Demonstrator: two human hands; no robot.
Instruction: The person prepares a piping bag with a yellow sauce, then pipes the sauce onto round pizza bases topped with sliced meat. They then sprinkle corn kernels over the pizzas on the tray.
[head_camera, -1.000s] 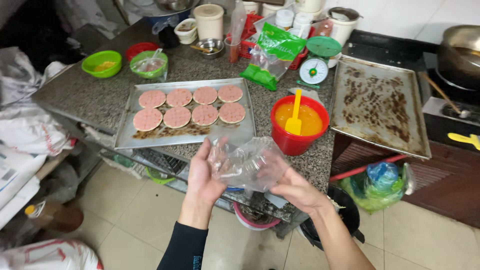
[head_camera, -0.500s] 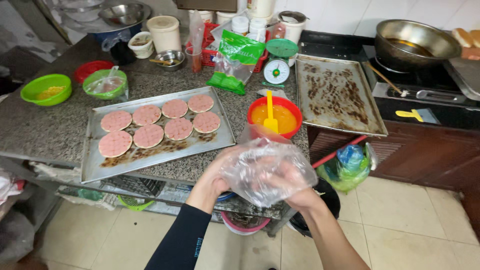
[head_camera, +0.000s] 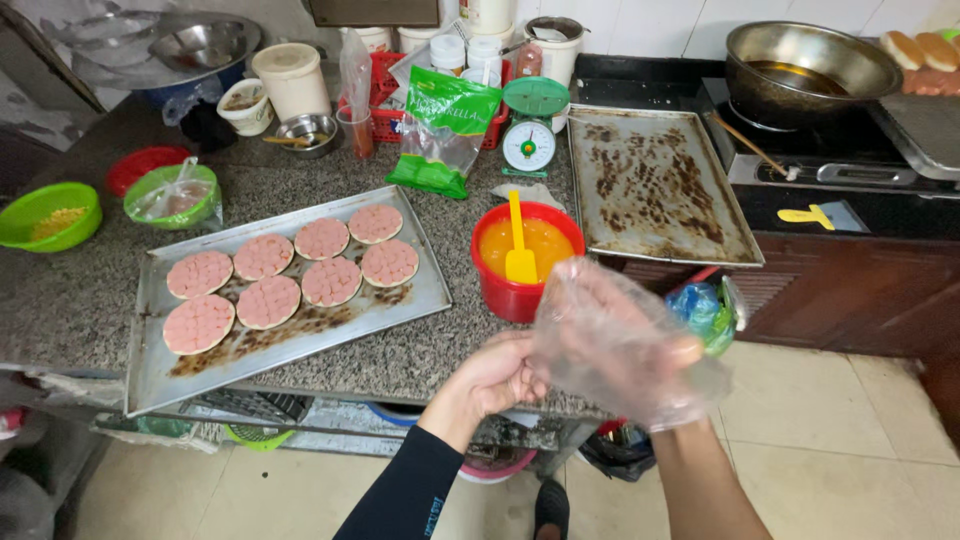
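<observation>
Pulling at a thin clear plastic glove (head_camera: 610, 345), the person keeps both hands low in front of the granite counter (head_camera: 80, 300). The right hand (head_camera: 625, 350) is inside the glove, with its fingers spread apart under the loose, wrinkled film. The left hand (head_camera: 490, 378), in a black sleeve, has its fingers pinched together on the edge of the glove near the right wrist. The glove is in the air, just in front of the counter edge and below the red bowl (head_camera: 520, 295). This bowl holds an orange liquid, and a yellow spatula (head_camera: 519, 245) stands in it. To the left of the bowl, a metal tray (head_camera: 400, 310) lies on the counter with seven round pink slices (head_camera: 265, 300) in two rows, and brown marks are on its bottom. To the right of the bowl lies a second tray (head_camera: 650, 180), stained dark and with nothing on it. Behind the bowl are a green kitchen scale (head_camera: 530, 125) and a green bag (head_camera: 445, 125). Two green bowls (head_camera: 50, 215) stand at the far left.
</observation>
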